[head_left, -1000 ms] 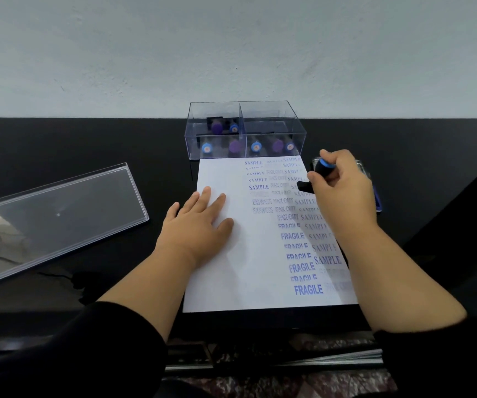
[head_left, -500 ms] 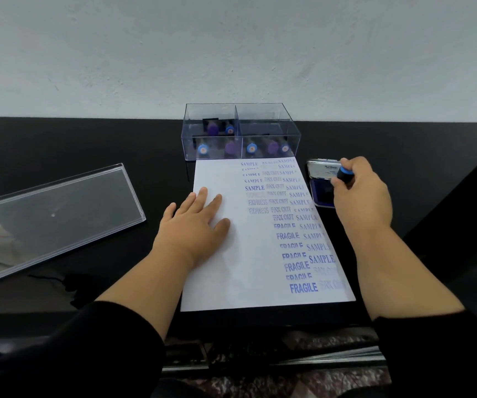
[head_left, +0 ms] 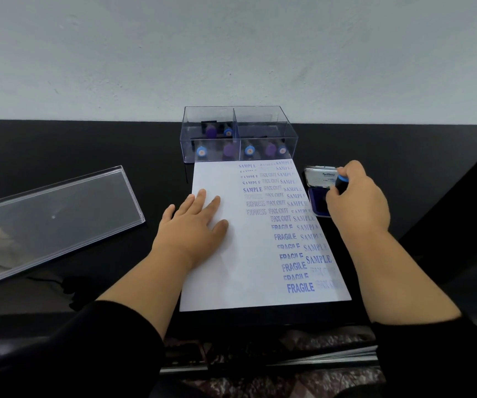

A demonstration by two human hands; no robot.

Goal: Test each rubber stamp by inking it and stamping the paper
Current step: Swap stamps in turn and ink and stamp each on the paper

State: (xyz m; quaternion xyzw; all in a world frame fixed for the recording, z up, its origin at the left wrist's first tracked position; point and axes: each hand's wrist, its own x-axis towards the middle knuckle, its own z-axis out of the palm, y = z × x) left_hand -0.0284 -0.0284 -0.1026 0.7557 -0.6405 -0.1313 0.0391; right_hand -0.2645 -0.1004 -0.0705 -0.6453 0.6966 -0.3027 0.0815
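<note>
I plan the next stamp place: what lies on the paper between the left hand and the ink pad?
In the head view, columns of blue stamped words cover the paper between the left hand and ink pad.

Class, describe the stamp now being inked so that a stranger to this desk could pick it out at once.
Start at the white paper on the black desk, then move to the open ink pad beside its right edge. The stamp sits on that pad, gripped by the right hand. Unlike the other stamps lying in the clear box beyond the paper, it is out of the box and shows a dark handle with a blue cap.
</note>
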